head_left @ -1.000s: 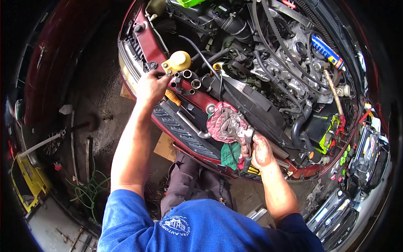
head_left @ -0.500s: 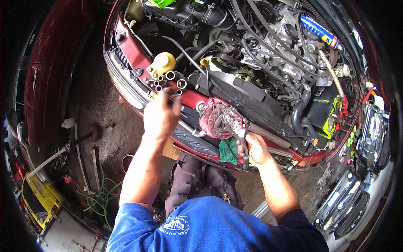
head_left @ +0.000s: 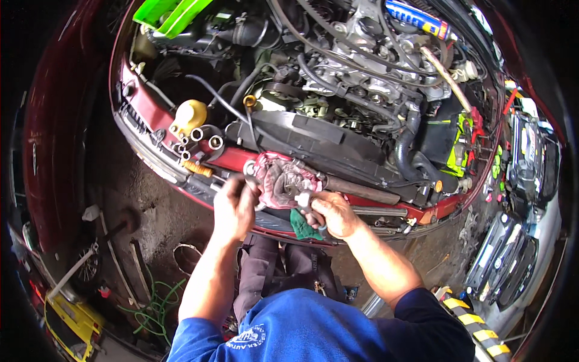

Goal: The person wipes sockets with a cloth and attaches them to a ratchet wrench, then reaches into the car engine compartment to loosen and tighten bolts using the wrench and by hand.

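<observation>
My left hand (head_left: 236,208) is closed over the car's front edge, fingers curled together; whatever is pinched there is hidden or too dark to name. Just left of it lies a screwdriver with an amber handle (head_left: 198,168). Several metal sockets (head_left: 215,142) stand in a cluster on the red front panel, beyond that hand. My right hand (head_left: 335,215) grips a ratchet, its shiny head (head_left: 303,198) pointing toward my left hand. A stained pink-red rag (head_left: 283,179) lies crumpled on the panel between and beyond both hands. Under the right hand hangs a green cloth (head_left: 303,225).
The open engine bay holds a yellow reservoir (head_left: 190,114), the black radiator shroud (head_left: 307,136), hoses and a blue spray can (head_left: 417,19). Bright green plastic (head_left: 172,15) rests at the far left. A green hose (head_left: 154,308) coils on the floor. Another red car (head_left: 57,139) stands left.
My left hand has left the sockets and come back toward the ratchet, fingers now curled. The right hand has turned the ratchet head leftward. The view has shifted, showing the screwdriver handle more fully.
</observation>
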A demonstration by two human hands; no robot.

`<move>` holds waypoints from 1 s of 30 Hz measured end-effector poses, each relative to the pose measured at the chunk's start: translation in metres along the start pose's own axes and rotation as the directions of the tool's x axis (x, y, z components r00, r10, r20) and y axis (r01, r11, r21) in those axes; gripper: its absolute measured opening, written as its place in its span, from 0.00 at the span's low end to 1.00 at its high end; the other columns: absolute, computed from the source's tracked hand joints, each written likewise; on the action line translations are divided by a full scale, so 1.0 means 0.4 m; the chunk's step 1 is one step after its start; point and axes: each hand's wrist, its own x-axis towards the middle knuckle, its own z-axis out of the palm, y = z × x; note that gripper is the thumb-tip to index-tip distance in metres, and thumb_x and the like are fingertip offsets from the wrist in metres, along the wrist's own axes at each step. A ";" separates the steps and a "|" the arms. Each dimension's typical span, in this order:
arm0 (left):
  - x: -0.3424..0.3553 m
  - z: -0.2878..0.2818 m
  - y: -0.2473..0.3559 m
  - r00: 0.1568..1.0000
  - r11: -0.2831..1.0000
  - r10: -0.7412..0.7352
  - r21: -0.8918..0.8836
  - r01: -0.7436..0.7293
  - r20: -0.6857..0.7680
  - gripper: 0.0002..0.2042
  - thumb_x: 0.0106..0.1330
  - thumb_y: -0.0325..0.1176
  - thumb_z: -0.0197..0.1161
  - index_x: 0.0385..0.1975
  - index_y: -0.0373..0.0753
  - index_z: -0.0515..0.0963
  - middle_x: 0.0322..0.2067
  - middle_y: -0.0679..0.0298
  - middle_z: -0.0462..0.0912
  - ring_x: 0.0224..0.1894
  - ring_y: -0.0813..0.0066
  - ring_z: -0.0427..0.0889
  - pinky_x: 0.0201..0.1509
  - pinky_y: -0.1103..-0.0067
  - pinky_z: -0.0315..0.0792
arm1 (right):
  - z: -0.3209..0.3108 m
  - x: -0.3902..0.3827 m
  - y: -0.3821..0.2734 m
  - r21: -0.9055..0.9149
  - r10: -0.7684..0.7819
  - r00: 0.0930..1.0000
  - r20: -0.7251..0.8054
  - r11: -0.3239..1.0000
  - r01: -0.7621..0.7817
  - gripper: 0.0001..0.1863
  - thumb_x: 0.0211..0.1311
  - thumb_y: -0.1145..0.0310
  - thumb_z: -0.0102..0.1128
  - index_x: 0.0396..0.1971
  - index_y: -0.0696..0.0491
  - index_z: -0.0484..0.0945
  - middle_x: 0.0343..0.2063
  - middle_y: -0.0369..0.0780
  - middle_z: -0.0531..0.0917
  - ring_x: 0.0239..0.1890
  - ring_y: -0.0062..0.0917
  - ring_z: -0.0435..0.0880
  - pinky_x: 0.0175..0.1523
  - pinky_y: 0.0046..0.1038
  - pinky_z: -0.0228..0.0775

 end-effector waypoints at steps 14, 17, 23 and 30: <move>-0.006 0.111 0.057 0.843 0.825 -0.163 -0.398 0.401 0.512 0.11 0.72 0.34 0.58 0.43 0.32 0.77 0.26 0.66 0.79 0.26 0.82 0.74 0.31 0.84 0.70 | -0.047 0.019 -0.081 -0.009 0.053 0.995 0.087 0.999 -0.053 0.25 0.67 0.48 0.53 0.44 0.57 0.78 0.23 0.31 0.78 0.23 0.14 0.74 0.28 0.19 0.64; 0.020 0.142 0.060 0.907 0.944 0.038 -0.314 0.106 0.419 0.10 0.69 0.26 0.58 0.46 0.29 0.77 0.28 0.66 0.80 0.29 0.82 0.76 0.35 0.83 0.73 | -0.054 0.024 -0.052 0.483 0.292 0.952 0.093 0.822 -0.300 0.22 0.69 0.52 0.50 0.46 0.56 0.78 0.24 0.36 0.80 0.22 0.19 0.77 0.26 0.22 0.67; 0.151 0.118 0.090 0.880 0.863 0.442 0.186 -0.470 0.174 0.15 0.63 0.31 0.66 0.47 0.31 0.77 0.34 0.53 0.83 0.34 0.60 0.84 0.40 0.72 0.77 | -0.175 0.027 -0.116 0.515 0.076 0.978 0.193 0.841 -0.167 0.22 0.74 0.58 0.46 0.48 0.65 0.73 0.27 0.43 0.79 0.27 0.33 0.82 0.34 0.37 0.78; 0.364 0.063 0.004 0.712 0.554 0.699 0.585 -0.592 0.059 0.14 0.52 0.28 0.69 0.40 0.40 0.79 0.37 0.61 0.82 0.41 0.60 0.80 0.52 0.66 0.70 | -0.363 0.194 -0.339 -0.660 0.098 0.941 -0.325 0.689 -0.299 0.17 0.69 0.60 0.57 0.44 0.60 0.77 0.25 0.39 0.80 0.26 0.24 0.80 0.31 0.25 0.73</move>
